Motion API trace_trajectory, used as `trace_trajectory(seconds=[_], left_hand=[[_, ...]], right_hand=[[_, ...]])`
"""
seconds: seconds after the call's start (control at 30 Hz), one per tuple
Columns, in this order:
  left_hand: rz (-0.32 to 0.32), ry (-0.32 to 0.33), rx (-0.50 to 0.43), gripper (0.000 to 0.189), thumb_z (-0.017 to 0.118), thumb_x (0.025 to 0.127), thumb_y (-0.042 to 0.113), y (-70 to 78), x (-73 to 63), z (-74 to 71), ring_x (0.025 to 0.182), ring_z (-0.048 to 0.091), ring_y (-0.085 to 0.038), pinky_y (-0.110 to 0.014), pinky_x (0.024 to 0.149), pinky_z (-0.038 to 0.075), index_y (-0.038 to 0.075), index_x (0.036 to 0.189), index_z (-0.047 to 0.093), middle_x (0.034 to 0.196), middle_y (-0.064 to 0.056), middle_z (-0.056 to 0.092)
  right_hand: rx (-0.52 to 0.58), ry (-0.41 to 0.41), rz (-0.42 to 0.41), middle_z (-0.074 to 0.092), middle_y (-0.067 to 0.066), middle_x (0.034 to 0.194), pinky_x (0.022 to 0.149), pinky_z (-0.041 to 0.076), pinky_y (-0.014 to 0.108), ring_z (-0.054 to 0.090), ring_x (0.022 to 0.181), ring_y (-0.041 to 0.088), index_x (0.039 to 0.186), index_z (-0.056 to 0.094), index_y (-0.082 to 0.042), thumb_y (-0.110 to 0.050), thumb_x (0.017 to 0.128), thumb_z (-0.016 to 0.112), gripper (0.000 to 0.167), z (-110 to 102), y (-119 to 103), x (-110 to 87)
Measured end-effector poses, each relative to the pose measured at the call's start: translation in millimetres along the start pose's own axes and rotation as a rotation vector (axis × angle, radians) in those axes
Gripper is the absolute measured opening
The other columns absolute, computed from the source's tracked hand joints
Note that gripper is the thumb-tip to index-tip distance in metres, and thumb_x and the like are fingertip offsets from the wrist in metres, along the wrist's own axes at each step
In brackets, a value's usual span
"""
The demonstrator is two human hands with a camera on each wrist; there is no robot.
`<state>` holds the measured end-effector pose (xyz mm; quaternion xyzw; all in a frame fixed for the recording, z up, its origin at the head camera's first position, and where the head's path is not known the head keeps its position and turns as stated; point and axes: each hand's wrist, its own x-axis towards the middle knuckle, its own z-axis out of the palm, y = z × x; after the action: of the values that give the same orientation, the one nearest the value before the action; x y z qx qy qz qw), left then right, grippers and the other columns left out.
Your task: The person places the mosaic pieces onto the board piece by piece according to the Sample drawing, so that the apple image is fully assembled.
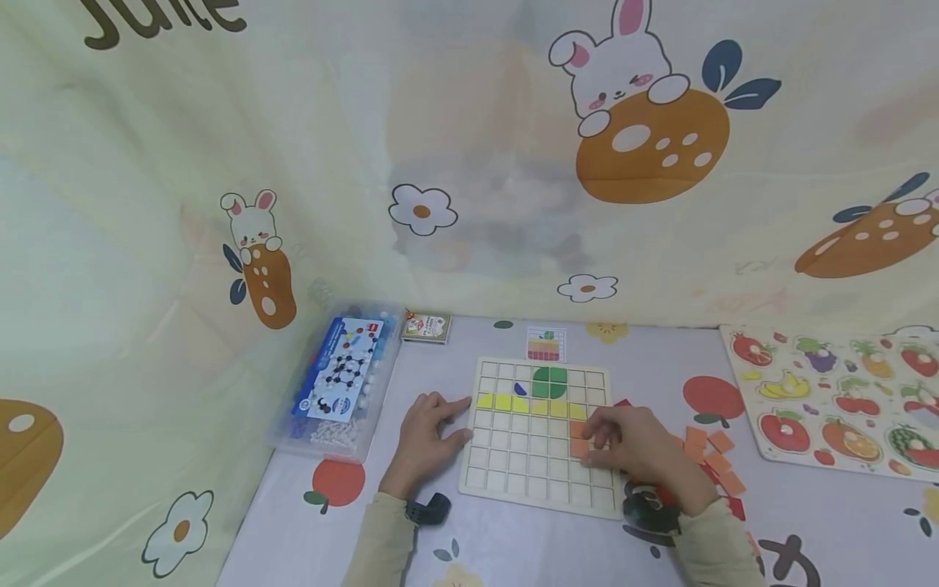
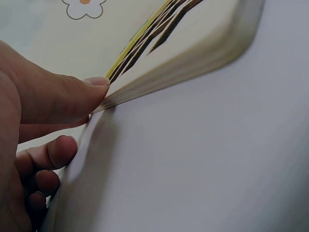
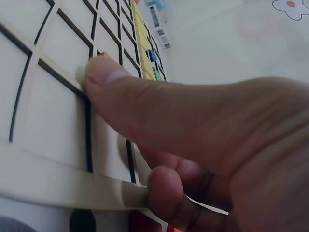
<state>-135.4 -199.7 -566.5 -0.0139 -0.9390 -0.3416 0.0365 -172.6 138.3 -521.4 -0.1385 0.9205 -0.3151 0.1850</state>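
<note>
A pale wooden grid board (image 1: 539, 493) lies on the table, with a yellow tile row (image 1: 519, 403), a green leaf-shaped block (image 1: 549, 382) and a small blue piece (image 1: 520, 390). Along its left edge, my left hand (image 1: 425, 436) touches with index finger and thumb spread apart. In the left wrist view the thumb (image 2: 72, 96) rests against the board's side (image 2: 193, 67). My right hand (image 1: 637, 444) reaches over the right side, curled fingers and thumb at an orange square tile (image 1: 579, 448). Its thumb (image 3: 125, 89) mostly hides that tile in the right wrist view.
Loose orange tiles (image 1: 719, 463) and red tiles (image 1: 736, 507) lie scattered right of the board. A pattern card (image 1: 546, 344) sits behind it. A plastic case (image 1: 341, 383) and a small box (image 1: 426, 327) stand left; a fruit puzzle board (image 1: 829, 408) lies far right.
</note>
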Motion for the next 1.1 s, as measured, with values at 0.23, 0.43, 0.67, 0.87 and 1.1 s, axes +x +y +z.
trace_trajectory(seconds=[0.23,0.43,0.67,0.87,1.1], left_hand=[[0.006,0.003,0.008,0.048,0.082,0.089,0.028,-2.2,-0.4,0.3,0.087,0.040,-0.010,-0.028,0.078,0.034,0.024,0.136,0.074,0.087,0.009,0.050],[0.002,0.003,0.001,0.048,0.082,0.089,0.028,-2.1,-1.6,-1.2,0.087,0.041,-0.010,-0.029,0.078,0.034,0.023,0.136,0.074,0.087,0.009,0.050],[0.027,0.005,-0.003,0.049,0.082,0.089,0.027,-1.4,0.9,0.6,0.087,0.041,-0.010,-0.029,0.078,0.034,0.023,0.137,0.073,0.088,0.008,0.051],[0.013,-0.005,0.009,0.049,0.082,0.090,0.028,0.1,2.4,2.0,0.089,0.042,-0.010,-0.030,0.080,0.035,0.025,0.138,0.072,0.089,0.008,0.052],[-0.020,-0.008,0.008,0.049,0.082,0.090,0.028,3.0,0.3,0.0,0.089,0.042,-0.010,-0.030,0.080,0.035,0.025,0.138,0.073,0.089,0.008,0.051]], right_hand=[[-0.005,-0.004,0.003,0.064,-0.004,0.081,0.060,0.047,0.028,0.055,0.077,0.018,0.094,0.076,-0.024,-0.026,0.075,0.097,0.030,1.5,-0.4,-0.5],[0.014,0.002,0.011,0.064,-0.004,0.083,0.061,0.047,0.028,0.055,0.078,0.018,0.097,0.077,-0.023,-0.031,0.074,0.098,0.032,-0.4,1.9,-0.2],[0.004,0.091,0.053,0.071,-0.001,0.090,0.066,0.048,0.029,0.059,0.082,0.018,0.115,0.076,-0.015,-0.044,0.087,0.086,0.041,-35.0,22.8,-13.6],[-0.044,0.123,0.146,0.073,0.015,0.115,0.074,0.058,0.040,0.064,0.098,0.027,0.132,0.069,-0.006,-0.052,0.086,0.085,0.067,-67.8,57.0,-36.7],[-0.068,0.064,0.149,0.074,0.011,0.110,0.070,0.057,0.035,0.063,0.090,0.022,0.130,0.072,-0.005,-0.045,0.085,0.087,0.062,-64.2,79.6,-45.8]])
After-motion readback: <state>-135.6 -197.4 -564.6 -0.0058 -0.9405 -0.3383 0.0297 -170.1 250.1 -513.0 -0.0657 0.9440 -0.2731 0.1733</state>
